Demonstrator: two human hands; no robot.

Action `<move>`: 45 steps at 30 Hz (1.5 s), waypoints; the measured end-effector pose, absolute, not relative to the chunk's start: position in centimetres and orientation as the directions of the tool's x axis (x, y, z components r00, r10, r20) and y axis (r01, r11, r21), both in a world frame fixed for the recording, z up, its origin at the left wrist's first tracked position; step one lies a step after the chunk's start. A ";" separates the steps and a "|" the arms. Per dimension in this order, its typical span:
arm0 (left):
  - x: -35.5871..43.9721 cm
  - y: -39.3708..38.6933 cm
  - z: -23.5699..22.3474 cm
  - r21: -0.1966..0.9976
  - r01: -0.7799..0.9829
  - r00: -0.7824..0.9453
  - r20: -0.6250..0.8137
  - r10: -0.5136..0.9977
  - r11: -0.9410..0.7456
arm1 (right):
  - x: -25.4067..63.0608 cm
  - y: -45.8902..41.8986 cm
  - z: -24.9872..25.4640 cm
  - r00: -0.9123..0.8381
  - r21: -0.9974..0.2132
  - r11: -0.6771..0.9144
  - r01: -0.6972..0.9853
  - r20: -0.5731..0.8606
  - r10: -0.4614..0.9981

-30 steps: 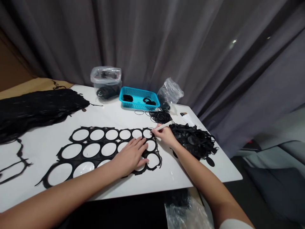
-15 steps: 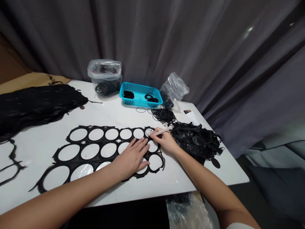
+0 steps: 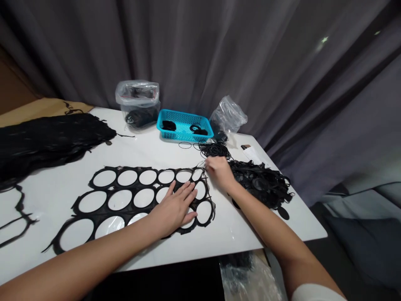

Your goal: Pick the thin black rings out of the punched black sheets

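A black rubber-like sheet (image 3: 133, 200) with rows of round holes lies on the white table. My left hand (image 3: 175, 209) rests flat on its right part, fingers stretched out and holding nothing, covering some holes. At the sheet's far right corner, my right hand (image 3: 221, 171) is closed and slightly blurred. The white pen-like stick it held a moment ago is hidden from view. A thin dark strand runs from beside its fingertips to the corner hole, whose edge looks pulled out of round. Just beyond that hand lies a heap of thin black rings (image 3: 216, 150).
A blue basket (image 3: 184, 136) holding black rings stands at the back, between two clear plastic bags (image 3: 138, 100). A tangled black scrap pile (image 3: 263, 184) lies on the right. Stacked black sheets (image 3: 53, 142) fill the left. A grey curtain (image 3: 200, 50) hangs behind.
My right hand has shifted slightly right and away from me, turning so the white stick no longer shows. The sheet's far right corner has bent. My left hand has stayed put.
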State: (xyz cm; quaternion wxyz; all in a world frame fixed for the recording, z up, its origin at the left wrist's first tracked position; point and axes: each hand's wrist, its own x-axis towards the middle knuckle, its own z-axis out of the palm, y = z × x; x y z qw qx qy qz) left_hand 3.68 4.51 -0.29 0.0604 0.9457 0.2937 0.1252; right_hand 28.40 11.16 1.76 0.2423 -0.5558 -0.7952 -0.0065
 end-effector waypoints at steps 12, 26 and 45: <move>-0.2 4.8 0.2 0.151 0.638 0.721 0.227 0.654 -0.755 | 24.8 11.9 2.3 -0.058 -0.834 0.120 0.539 0.106 0.993; -0.9 4.4 -0.7 0.144 0.642 0.714 0.247 0.655 -0.753 | 20.6 8.2 1.5 -0.252 -0.841 0.216 0.496 0.098 0.963; -0.8 4.3 -1.3 0.192 0.635 0.690 0.295 0.661 -0.749 | 20.4 6.7 0.4 -0.471 -0.474 0.571 0.670 0.323 0.821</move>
